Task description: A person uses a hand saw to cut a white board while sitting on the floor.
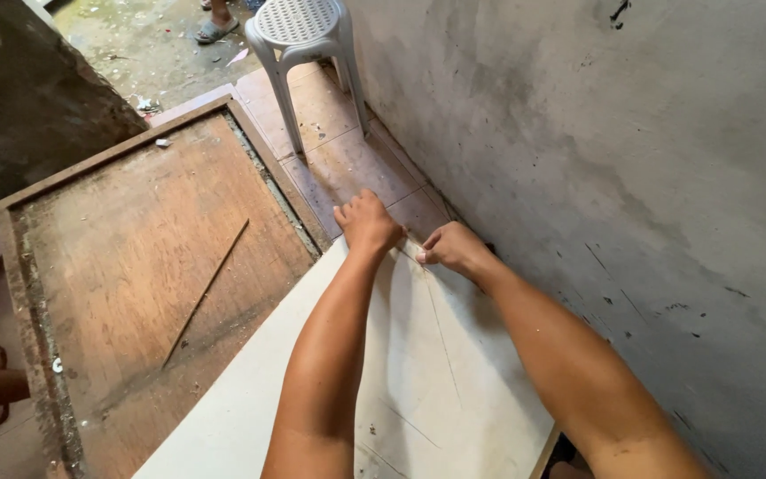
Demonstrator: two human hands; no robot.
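At the white board's [454,390] far corner: your left hand [367,222] is fisting down, right hand [450,248] is pinching closed; contents hidden. Keep pressing flat beside the wall [596,133].

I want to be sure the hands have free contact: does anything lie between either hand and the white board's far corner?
Nothing visible does. The left hand and right hand both rest directly on the white board at its far corner.
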